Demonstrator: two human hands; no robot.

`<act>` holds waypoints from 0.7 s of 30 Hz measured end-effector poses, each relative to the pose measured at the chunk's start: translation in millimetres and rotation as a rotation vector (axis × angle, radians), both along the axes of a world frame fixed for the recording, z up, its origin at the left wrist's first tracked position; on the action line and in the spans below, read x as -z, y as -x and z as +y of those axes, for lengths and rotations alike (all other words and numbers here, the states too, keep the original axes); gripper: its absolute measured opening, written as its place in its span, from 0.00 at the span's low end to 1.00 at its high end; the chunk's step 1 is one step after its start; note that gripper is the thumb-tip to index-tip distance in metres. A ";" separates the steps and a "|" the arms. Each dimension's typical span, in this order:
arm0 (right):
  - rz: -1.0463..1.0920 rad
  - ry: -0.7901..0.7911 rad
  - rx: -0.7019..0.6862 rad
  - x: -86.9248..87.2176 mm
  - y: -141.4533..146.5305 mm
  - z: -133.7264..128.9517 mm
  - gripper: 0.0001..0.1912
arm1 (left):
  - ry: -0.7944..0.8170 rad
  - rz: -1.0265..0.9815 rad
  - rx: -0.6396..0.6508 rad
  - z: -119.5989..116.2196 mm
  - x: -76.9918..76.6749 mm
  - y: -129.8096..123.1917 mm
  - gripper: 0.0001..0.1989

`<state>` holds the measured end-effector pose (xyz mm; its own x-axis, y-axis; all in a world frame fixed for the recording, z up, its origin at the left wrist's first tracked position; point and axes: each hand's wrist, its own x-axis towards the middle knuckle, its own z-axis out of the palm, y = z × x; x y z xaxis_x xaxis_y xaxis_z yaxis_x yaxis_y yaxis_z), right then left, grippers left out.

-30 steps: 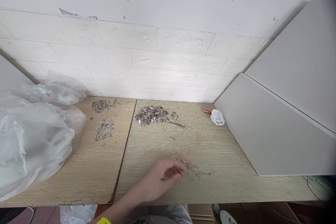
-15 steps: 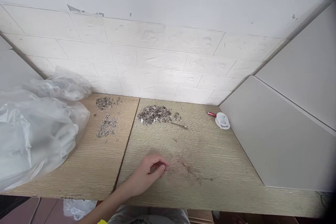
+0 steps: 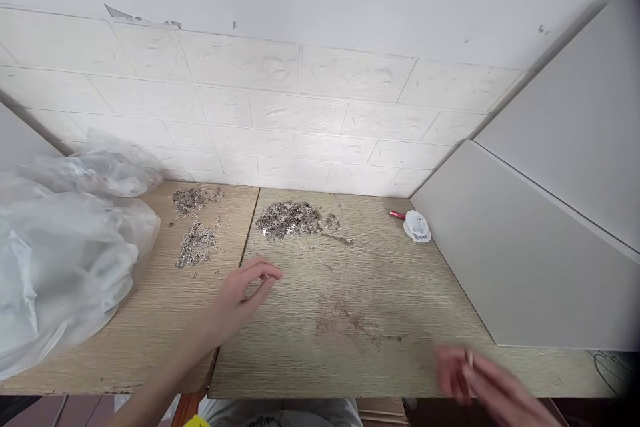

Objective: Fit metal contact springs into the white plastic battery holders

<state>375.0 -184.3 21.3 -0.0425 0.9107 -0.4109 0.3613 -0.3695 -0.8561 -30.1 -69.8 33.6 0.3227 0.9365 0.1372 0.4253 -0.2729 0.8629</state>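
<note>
My left hand (image 3: pixel 243 297) hovers over the table near the seam, with thumb and index fingertips pressed together. Anything pinched there is too small to make out. Beyond it lies a heap of small silvery metal pieces (image 3: pixel 287 219), with a thin metal tool, perhaps tweezers (image 3: pixel 338 239), beside its right end. At the front right edge my right hand (image 3: pixel 470 373) is smeared by motion. Its fingers look curled around a small brownish thing that I cannot identify. Two smaller piles, one of silver bits (image 3: pixel 197 245) and one darker (image 3: pixel 190 199), sit left of the seam.
Large clear plastic bags (image 3: pixel 65 267) bulge over the table's left side. A white spool (image 3: pixel 417 225) and a small red object (image 3: pixel 397 215) stand by the right panel (image 3: pixel 530 267). Brownish scratches (image 3: pixel 355 320) mark the tabletop. The white brick-patterned wall (image 3: pixel 320 113) closes the back.
My left hand has moved left and farther from me, toward the seam. My right hand has come into view at the lower right. The view has shifted slightly.
</note>
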 end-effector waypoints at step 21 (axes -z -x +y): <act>-1.077 -0.725 0.064 21.9 79.1 184.4 0.15 | -0.402 0.197 0.118 48.3 11.3 -34.7 0.10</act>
<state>295.9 0.0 -0.6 0.0505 0.9265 0.3728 0.9872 0.0103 -0.1594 4.6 -21.5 22.3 0.4798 0.7769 0.4076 0.5165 -0.6257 0.5846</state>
